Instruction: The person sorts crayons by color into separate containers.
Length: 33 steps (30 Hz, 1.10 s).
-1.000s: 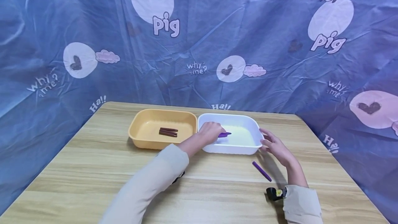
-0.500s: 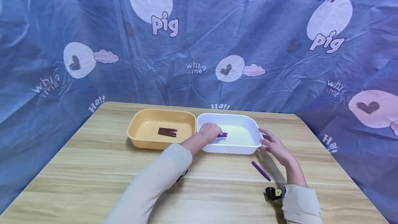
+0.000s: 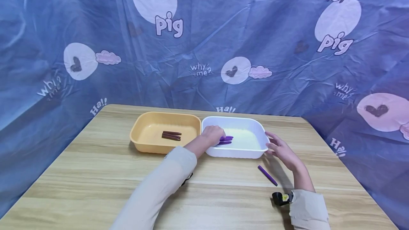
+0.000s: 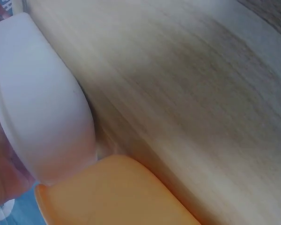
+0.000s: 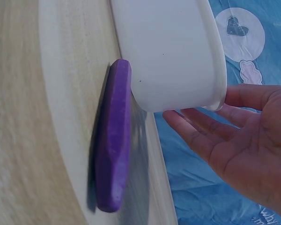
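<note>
My left hand (image 3: 212, 135) reaches over the near side of the white bin (image 3: 236, 153), fingers curled at a purple crayon (image 3: 227, 138) inside it. Another purple crayon (image 3: 225, 143) lies just in front, below those fingers. The left fingertips are hidden in the head view; in the left wrist view only part of that hand (image 4: 4, 173) shows beyond the bin's rim. My right hand (image 3: 283, 151) touches the bin's right end with fairly straight fingers (image 5: 196, 140). A faceted purple crayon (image 5: 113, 140) lies on the table below the right hand.
An orange bin (image 3: 153, 148) stands against the white bin's left side, with several brown crayons (image 3: 171, 136) inside. Both are near the back of the wooden table (image 3: 96, 180). A blue printed cloth (image 3: 191, 91) hangs behind it.
My left hand has shifted slightly left inside the white bin. The purple crayons at its fingers have spread apart, and one now lies separate in front. The right hand stays at the bin's end.
</note>
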Each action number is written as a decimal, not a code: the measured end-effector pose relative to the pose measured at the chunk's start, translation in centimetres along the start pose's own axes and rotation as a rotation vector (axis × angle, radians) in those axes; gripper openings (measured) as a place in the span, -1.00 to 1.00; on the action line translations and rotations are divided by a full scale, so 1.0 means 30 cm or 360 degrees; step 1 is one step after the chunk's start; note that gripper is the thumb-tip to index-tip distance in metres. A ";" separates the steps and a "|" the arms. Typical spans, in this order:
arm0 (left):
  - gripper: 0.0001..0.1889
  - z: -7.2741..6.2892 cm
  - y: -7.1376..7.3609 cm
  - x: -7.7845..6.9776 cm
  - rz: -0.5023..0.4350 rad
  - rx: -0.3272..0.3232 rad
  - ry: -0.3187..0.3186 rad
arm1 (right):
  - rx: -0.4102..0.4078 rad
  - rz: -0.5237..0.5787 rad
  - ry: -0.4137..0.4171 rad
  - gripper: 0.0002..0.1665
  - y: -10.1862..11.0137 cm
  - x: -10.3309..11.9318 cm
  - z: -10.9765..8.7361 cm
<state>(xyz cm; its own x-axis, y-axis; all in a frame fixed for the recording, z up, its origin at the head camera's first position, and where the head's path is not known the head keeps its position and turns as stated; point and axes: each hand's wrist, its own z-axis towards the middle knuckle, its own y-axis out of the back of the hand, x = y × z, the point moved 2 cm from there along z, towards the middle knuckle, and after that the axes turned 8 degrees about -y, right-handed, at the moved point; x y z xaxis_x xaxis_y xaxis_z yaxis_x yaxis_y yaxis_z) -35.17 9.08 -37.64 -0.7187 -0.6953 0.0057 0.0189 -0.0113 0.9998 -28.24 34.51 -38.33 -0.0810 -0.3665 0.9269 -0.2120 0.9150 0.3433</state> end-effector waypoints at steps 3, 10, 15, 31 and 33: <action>-0.68 -0.002 0.015 -0.003 -0.0045 -0.0043 -0.0008 | -0.0003 0.0002 -0.0004 -0.33 0.004 -0.001 -0.007; -0.75 -0.016 0.067 -0.041 -0.0128 -0.0254 -0.0151 | -0.0017 0.0024 -0.0020 -0.33 0.015 -0.007 -0.016; -0.75 -0.041 0.096 -0.111 -0.0120 -0.0472 -0.0370 | -0.0010 0.0014 -0.0031 -0.33 0.019 -0.007 -0.022; -0.65 -0.051 0.023 -0.353 0.0299 -0.0529 -0.1257 | 0.0036 -0.0013 0.0012 -0.34 0.001 0.004 -0.008; -0.63 -0.042 0.011 -0.376 0.0364 -0.0460 -0.1320 | 0.0045 -0.0016 0.0017 -0.34 0.000 0.005 -0.013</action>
<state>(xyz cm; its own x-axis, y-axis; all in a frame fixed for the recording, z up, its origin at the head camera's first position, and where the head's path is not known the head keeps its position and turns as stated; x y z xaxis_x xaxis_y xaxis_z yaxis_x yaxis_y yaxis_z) -26.18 16.00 -37.39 -0.9437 0.0369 0.3287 0.3159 -0.1944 0.9287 -27.87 34.51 -38.12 -0.0685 -0.3735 0.9251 -0.2400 0.9062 0.3481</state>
